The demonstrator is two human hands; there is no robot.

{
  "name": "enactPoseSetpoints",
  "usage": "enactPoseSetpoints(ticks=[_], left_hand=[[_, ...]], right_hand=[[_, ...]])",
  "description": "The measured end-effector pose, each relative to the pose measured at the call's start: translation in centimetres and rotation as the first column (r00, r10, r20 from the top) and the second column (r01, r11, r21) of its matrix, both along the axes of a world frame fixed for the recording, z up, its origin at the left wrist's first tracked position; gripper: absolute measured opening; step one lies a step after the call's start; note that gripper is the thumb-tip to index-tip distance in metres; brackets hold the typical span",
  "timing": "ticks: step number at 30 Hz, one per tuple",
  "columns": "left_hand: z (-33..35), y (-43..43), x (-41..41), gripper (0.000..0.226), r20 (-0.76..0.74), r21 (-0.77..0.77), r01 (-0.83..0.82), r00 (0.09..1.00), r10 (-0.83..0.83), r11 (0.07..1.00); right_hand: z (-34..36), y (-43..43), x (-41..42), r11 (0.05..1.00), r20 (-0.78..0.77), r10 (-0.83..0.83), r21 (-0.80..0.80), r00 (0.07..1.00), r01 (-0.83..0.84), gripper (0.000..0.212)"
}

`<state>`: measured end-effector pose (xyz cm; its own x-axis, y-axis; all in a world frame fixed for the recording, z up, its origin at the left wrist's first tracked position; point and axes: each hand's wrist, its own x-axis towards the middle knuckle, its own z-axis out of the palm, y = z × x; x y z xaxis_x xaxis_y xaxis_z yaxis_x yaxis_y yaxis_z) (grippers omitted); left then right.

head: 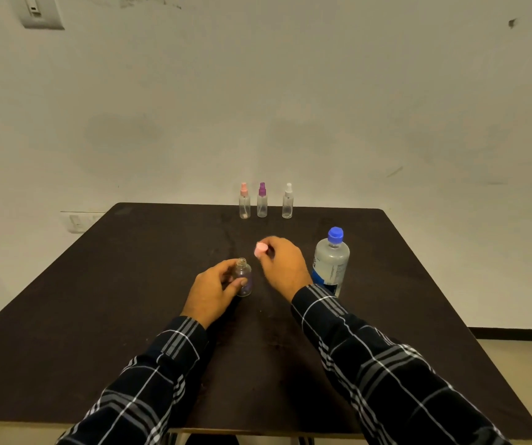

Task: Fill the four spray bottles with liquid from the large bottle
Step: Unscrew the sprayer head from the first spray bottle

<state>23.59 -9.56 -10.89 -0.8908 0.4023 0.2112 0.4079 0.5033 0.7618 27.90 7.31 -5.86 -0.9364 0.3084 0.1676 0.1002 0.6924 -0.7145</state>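
My left hand (214, 289) grips a small clear spray bottle (243, 277) that stands upright on the dark table (129, 300) with its neck uncovered. My right hand (282, 264) pinches the bottle's pink spray cap (259, 250), held just above and to the right of the bottle. The large clear bottle (331, 261) with a blue cap stands right of my right hand, its cap on. Three more small spray bottles stand capped at the table's far edge: pink-topped (244, 202), purple-topped (262, 200) and white-topped (287, 202).
A pale wall rises right behind the table's far edge. A wall socket (78, 221) sits low at the left and a switch plate (41, 11) at the upper left. The floor shows beyond the table's right edge.
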Motion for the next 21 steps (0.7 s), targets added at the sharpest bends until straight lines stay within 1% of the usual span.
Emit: enactPoseSetpoints(ticks=[1,3,5,7,10,14,15,17,18,19,20,21], left_hand=[[0.0,0.0,0.0,0.048,-0.003,0.005,0.002,1.0,-0.002,1.0],[0.0,0.1,0.1,0.049,-0.013,-0.002,-0.003,1.0,0.003,1.0],[-0.1,0.0,0.0,0.05,-0.023,-0.018,-0.015,1.0,0.014,1.0],[-0.1,0.0,-0.1,0.051,-0.026,-0.029,-0.019,1.0,0.018,0.999],[0.0,-0.1,-0.2,0.051,-0.019,-0.035,-0.018,1.0,0.018,0.999],[-0.1,0.0,-0.4,0.051,-0.02,-0.055,-0.021,1.0,0.02,0.998],[-0.2,0.0,-0.4,0.051,-0.025,-0.06,-0.023,0.999,0.022,0.998],[-0.2,0.0,-0.4,0.051,-0.03,-0.063,-0.024,0.999,0.023,0.998],[-0.2,0.0,-0.4,0.05,-0.031,-0.062,-0.023,0.999,0.021,0.998],[-0.2,0.0,-0.4,0.05,-0.025,-0.062,-0.023,0.999,0.021,0.998],[-0.3,0.1,-0.3,0.049,-0.022,-0.059,-0.024,1.0,0.022,0.998],[-0.3,0.2,-0.3,0.049,-0.019,-0.059,-0.028,0.999,0.027,0.998]], right_hand=[[-0.5,0.3,0.1,0.997,0.082,-0.042,0.065,0.996,0.037,0.025],[-1.6,0.7,0.4,0.987,0.25,-0.095,0.152,0.964,0.058,0.028],[-2.5,0.9,0.4,0.979,0.339,-0.12,0.199,0.933,0.054,0.03],[-2.8,1.1,0.0,0.973,0.391,-0.129,0.225,0.911,0.042,0.034],[-2.5,1.3,-1.3,0.969,0.412,-0.123,0.245,0.903,0.021,0.039],[-2.0,1.5,-2.2,0.964,0.483,-0.109,0.265,0.869,-0.026,0.045],[-2.1,1.5,-2.1,0.963,0.478,-0.106,0.268,0.872,-0.029,0.048],[-2.4,1.3,-1.3,0.964,0.406,-0.119,0.266,0.906,0.007,0.057],[-2.4,1.1,-0.5,0.967,0.34,-0.126,0.253,0.932,0.038,0.061],[-2.3,0.9,0.4,0.97,0.234,-0.131,0.232,0.963,0.076,0.06],[-2.1,0.7,1.6,0.973,0.07,-0.135,0.2,0.988,0.119,0.054],[-1.7,0.6,2.9,0.973,-0.135,-0.146,0.162,0.98,0.167,0.045]])
